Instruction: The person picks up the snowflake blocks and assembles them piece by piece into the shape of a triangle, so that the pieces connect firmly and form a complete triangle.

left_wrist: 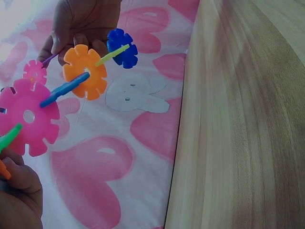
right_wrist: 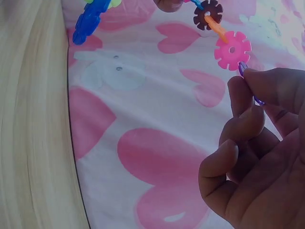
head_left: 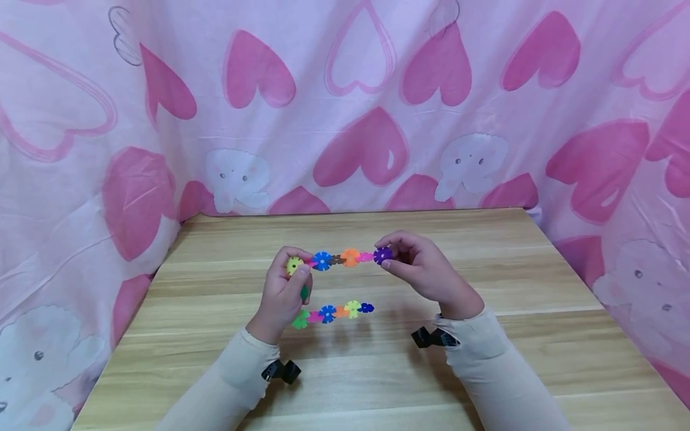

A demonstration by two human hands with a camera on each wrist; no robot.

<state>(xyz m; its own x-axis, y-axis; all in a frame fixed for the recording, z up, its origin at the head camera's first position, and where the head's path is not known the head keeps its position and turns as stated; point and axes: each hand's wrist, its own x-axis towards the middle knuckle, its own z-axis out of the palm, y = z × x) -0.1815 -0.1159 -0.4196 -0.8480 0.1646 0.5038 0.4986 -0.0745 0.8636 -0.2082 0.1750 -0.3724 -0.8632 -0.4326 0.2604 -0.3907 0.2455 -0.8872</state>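
A chain of notched plastic snowflake discs stretches between the hands above the table. In the head view, my left hand [head_left: 280,293] grips its left part near a yellow disc [head_left: 293,265]. My right hand [head_left: 428,269] pinches the purple disc [head_left: 383,255] at the right end between thumb and fingers. Between them run pink, blue [head_left: 322,261], brown and orange [head_left: 350,258] discs. A second stretch hangs lower from the left hand, with green [head_left: 300,318], pink, blue, orange, yellow and dark blue [left_wrist: 122,48] discs. The left palm and fingers hide where the stretches meet.
The wooden table [head_left: 377,383] lies beneath both hands. Pink heart-patterned cloth [head_left: 302,155] hangs behind it and along both sides. A black wrist camera [head_left: 283,371] is on the left sleeve, another black camera [head_left: 431,337] on the right.
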